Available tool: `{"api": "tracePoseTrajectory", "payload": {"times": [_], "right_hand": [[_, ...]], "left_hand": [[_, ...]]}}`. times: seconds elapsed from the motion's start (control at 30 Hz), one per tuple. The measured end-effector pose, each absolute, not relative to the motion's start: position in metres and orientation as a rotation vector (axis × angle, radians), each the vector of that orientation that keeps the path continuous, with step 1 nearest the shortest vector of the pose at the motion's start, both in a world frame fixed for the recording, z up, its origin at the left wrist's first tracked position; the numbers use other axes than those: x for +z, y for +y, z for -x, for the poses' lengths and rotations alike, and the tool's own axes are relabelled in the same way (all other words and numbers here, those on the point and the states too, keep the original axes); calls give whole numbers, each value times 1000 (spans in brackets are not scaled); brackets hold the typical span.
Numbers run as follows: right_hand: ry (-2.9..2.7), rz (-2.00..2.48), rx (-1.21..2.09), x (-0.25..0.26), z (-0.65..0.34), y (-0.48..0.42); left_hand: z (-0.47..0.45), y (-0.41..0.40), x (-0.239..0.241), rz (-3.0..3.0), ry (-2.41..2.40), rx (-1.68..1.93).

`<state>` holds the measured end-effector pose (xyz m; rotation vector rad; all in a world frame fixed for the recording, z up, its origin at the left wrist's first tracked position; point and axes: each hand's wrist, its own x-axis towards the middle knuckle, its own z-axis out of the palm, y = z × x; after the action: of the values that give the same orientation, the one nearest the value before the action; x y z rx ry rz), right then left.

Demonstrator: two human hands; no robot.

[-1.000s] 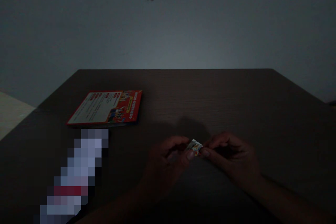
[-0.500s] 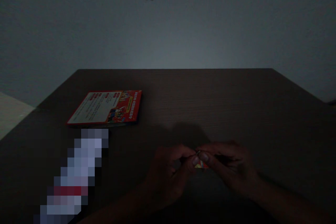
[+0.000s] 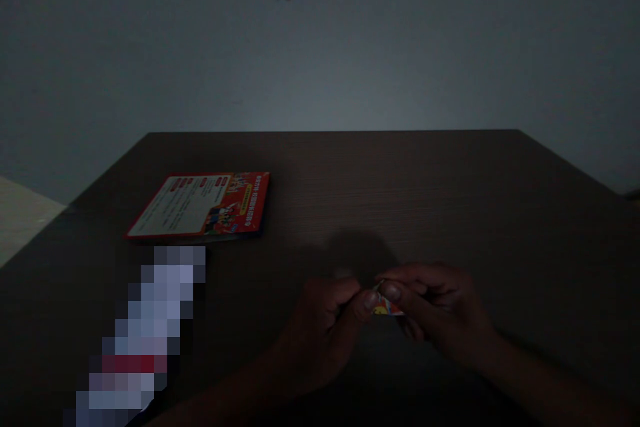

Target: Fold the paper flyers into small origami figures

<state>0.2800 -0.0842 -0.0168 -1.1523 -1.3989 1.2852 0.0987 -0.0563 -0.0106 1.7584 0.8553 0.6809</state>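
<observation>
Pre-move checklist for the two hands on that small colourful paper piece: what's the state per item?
1. Left hand pinches the small paper piece with thumb and fingers: ok.
2. Right hand pinches it from the other side: ok.
3. Piece lifted off the table: cannot tell, too dark.
4. Red leaflet lies flat, well apart from both hands: ok.
5. Light enough to see the piece's folds: not ok, the scene is very dim.
</observation>
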Motion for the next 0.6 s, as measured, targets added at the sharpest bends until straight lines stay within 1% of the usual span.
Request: {"api": "tracePoseTrajectory", "payload": {"times": [0.17,0.4,0.6], "right_hand": [[-1288,1093,1440,-23,-282,-83],[-1253,1036,1469,-23,-281,-82],[-1243,1008,1479,-20,-282,-82]], "left_hand": [[-97,-57,-13,-1740,938,701],[-95,-56,-14,-1687,1011,770],[-96,-54,-13,-1615,949,770]]}}
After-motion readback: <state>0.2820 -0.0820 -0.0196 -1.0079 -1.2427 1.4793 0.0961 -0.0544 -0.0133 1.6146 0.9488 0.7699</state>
